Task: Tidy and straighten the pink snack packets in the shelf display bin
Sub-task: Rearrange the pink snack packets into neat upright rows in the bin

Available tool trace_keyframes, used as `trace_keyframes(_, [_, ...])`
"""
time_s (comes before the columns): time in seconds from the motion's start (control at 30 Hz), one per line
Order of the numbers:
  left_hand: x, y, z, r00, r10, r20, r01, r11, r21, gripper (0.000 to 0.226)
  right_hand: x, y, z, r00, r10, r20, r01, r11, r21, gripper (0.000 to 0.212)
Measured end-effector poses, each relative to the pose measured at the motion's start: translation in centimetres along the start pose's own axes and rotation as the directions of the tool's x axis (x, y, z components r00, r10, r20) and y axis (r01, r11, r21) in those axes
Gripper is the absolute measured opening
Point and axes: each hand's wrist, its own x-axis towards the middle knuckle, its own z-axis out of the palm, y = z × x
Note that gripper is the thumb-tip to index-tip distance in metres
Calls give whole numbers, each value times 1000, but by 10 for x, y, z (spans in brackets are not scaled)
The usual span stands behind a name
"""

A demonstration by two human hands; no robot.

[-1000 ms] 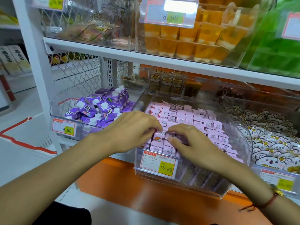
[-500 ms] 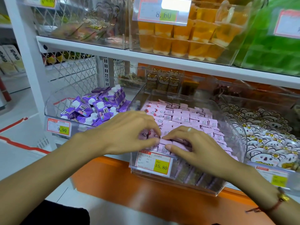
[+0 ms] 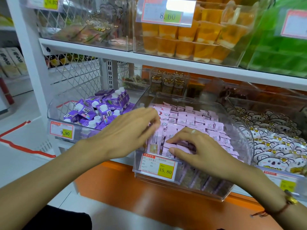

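— Where are your pink snack packets (image 3: 191, 121)?
— Standing in rows in the clear bin (image 3: 245, 138). Your left hand (image 3: 126, 131) pinches one at the front-left; your right hand (image 3: 196, 150) presses curled fingers on the front row.
— Neighbouring bins?
— Purple cartons (image 3: 99, 110) left, bear-print packets (image 3: 275, 140) right.

Packets (image 3: 191, 121) were held in the middle bin (image 3: 245, 133), flanked left by cartons (image 3: 99, 110), with cups (image 3: 191, 45) shelved above.

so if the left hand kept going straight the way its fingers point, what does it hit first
Most likely the pink packets: the left hand points right and slightly back over the clear bin, its fingertips already at the left-hand rows. Depth is hard to judge, so it might skim over their tops instead.
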Motion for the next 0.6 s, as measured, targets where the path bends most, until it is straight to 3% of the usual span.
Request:
trace_keyframes(0.13, [5,5,0,957,-140,-254,72,964,-258,9,0,-3,0,1000,21,7,-21,1000,7,23])
trace_keyframes(0.2, [7,6,-1,932,-203,-299,89,931,-355,11,0,-4,0,1000,29,10,-29,999,14,22])
trace_keyframes(0.3, [6,5,2,960,-192,-203,93,905,-415,13,-1,-6,0,999,38,7,-38,999,17,29])
trace_keyframes(0.43, [4,7,15,986,-132,-98,92,937,-338,10,1,-18,8,987,124,-105,-106,980,167,54])
trace_keyframes(0.6, [4,0,7,987,-146,-65,108,909,-402,13,14,-28,20,959,216,-182,-157,943,293,33])
